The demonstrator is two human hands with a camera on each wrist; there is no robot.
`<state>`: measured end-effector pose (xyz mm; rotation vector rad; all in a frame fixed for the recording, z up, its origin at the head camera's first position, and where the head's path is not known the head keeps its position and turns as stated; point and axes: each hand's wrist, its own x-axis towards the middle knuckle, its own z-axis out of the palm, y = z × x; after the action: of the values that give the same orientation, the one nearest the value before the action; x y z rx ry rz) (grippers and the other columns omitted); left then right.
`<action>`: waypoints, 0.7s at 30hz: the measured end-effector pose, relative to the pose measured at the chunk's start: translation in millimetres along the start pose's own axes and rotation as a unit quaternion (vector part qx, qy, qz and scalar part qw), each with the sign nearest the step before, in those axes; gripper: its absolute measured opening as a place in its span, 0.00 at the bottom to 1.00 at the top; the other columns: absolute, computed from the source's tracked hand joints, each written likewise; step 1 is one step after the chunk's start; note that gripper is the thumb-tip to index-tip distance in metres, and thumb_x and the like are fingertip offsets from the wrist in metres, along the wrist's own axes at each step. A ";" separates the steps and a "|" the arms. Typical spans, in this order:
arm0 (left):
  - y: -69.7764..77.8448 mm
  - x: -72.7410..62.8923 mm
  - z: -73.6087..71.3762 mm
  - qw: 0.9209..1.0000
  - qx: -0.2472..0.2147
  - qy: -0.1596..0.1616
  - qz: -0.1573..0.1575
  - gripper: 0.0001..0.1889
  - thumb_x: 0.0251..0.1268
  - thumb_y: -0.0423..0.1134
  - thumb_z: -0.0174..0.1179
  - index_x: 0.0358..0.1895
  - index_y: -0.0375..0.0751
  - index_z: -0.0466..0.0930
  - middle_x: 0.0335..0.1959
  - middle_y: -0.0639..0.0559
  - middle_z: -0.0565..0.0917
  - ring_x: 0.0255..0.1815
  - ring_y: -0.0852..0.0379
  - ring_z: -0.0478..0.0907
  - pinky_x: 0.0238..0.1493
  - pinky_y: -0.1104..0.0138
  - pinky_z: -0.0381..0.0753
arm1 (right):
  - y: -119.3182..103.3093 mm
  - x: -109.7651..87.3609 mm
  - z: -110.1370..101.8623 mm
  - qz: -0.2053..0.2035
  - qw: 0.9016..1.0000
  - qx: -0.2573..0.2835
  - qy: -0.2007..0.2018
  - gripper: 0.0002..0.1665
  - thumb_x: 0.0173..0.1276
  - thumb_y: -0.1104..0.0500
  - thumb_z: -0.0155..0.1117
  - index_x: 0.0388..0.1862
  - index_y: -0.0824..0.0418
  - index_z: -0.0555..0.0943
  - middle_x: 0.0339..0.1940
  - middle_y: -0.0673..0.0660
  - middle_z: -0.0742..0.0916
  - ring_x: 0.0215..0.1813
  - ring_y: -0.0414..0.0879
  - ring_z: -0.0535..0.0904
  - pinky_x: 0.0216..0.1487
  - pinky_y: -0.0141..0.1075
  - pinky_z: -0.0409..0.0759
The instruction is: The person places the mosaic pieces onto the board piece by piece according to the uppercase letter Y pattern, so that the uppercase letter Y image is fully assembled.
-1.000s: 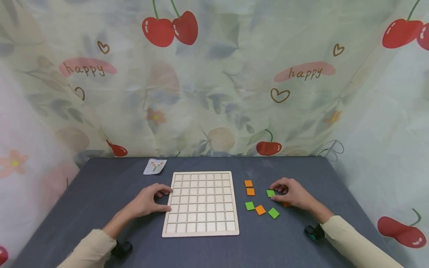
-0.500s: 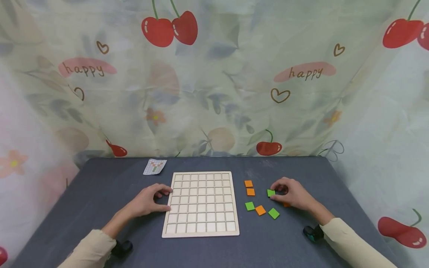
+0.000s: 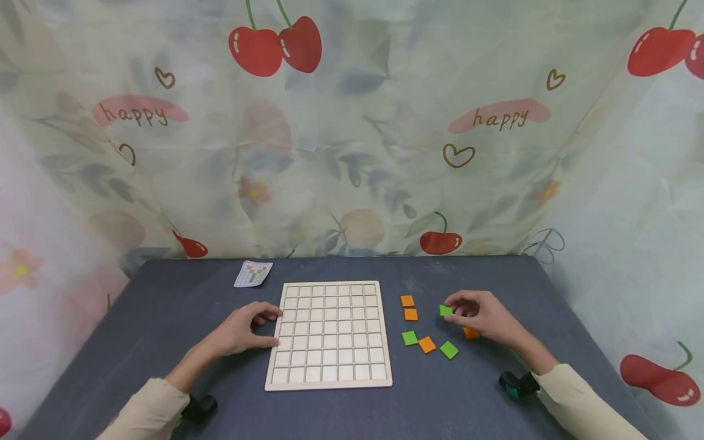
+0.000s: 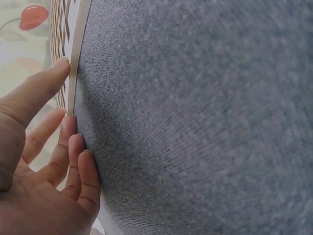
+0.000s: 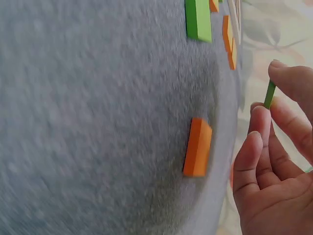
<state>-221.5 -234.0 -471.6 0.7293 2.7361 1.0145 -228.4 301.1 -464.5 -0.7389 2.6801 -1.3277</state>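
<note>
In the head view a pale wooden grid board [image 3: 331,342] lies flat on the dark table. My left hand [image 3: 243,330] rests at its left edge, thumb and fingertips spread along the rim; the left wrist view shows the thumb [image 4: 54,73] touching the board's rim [image 4: 77,54]. To the right of the board, my right hand [image 3: 486,315] pinches a green square tile [image 3: 445,310] between thumb and fingers. The right wrist view shows this green tile [image 5: 269,94] edge-on, lifted off the table. An orange tile [image 3: 470,333] lies under the right hand, partly hidden by it.
Between board and right hand lie two orange tiles [image 3: 410,314] in a column, with a green tile [image 3: 409,338], an orange tile [image 3: 426,345] and another green tile [image 3: 448,350] nearer. A small patterned card [image 3: 253,274] lies behind the board. A printed curtain [image 3: 352,134] hangs behind the table.
My right hand has raised the pinched green tile off the table, uncovering more of the orange tile beneath. The left hand stays at the board's edge.
</note>
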 end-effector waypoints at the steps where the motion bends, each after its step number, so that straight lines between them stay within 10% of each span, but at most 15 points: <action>1: -0.2 -0.1 -0.1 1.000 0.000 -0.001 0.000 0.28 0.58 0.44 0.77 0.60 0.38 0.80 0.52 0.48 0.80 0.49 0.49 0.77 0.52 0.51 0.76 | -0.7 -0.5 1.2 -0.006 1.000 0.003 -0.004 0.14 0.68 0.59 0.74 0.49 0.62 0.85 0.36 0.52 0.85 0.34 0.46 0.81 0.34 0.35 0.79; 21: -2.1 -0.9 -1.0 1.000 -0.007 -0.010 0.002 0.27 0.60 0.45 0.75 0.60 0.39 0.79 0.54 0.47 0.79 0.51 0.49 0.77 0.54 0.51 0.76 | -32.9 18.1 30.2 -0.046 0.997 0.030 -0.050 0.13 0.68 0.58 0.73 0.48 0.61 0.85 0.39 0.52 0.86 0.35 0.46 0.83 0.37 0.37 0.82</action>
<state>-221.8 -236.5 -472.2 0.7379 2.7083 1.0211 -223.8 254.0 -455.5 -0.9065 2.5454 -1.3457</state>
